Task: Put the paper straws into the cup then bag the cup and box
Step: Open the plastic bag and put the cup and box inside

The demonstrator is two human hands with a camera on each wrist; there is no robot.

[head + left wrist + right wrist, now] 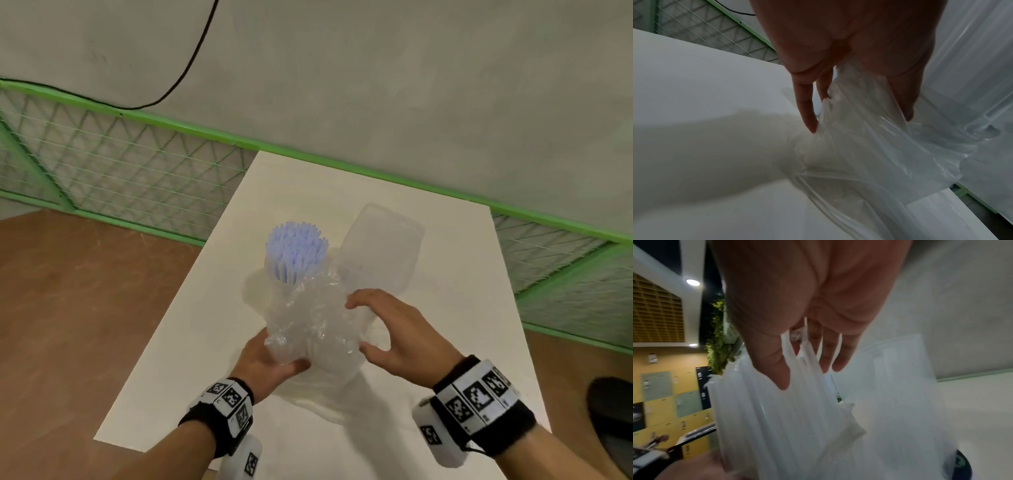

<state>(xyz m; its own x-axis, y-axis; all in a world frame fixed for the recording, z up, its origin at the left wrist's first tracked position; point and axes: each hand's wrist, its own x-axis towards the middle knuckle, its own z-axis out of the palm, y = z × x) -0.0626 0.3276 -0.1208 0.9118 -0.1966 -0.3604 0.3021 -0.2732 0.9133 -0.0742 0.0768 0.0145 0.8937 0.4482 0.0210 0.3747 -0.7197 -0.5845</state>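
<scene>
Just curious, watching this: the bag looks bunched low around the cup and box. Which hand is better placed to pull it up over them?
Probably the left hand: it already grips the crumpled bag under the straws. The right hand hovers open beside the box, holding nothing.

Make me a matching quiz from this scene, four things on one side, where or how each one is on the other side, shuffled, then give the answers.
Things:
1. paper straws
2. clear box
3. left hand
4. right hand

States:
A. open, fingers spread by the crumpled plastic bag
B. standing bunched in the cup, tops pale blue
C. tilted, to the right of the straws
D. gripping the bag's near lower edge

Pairs: 1-B, 2-C, 3-D, 4-A
</scene>
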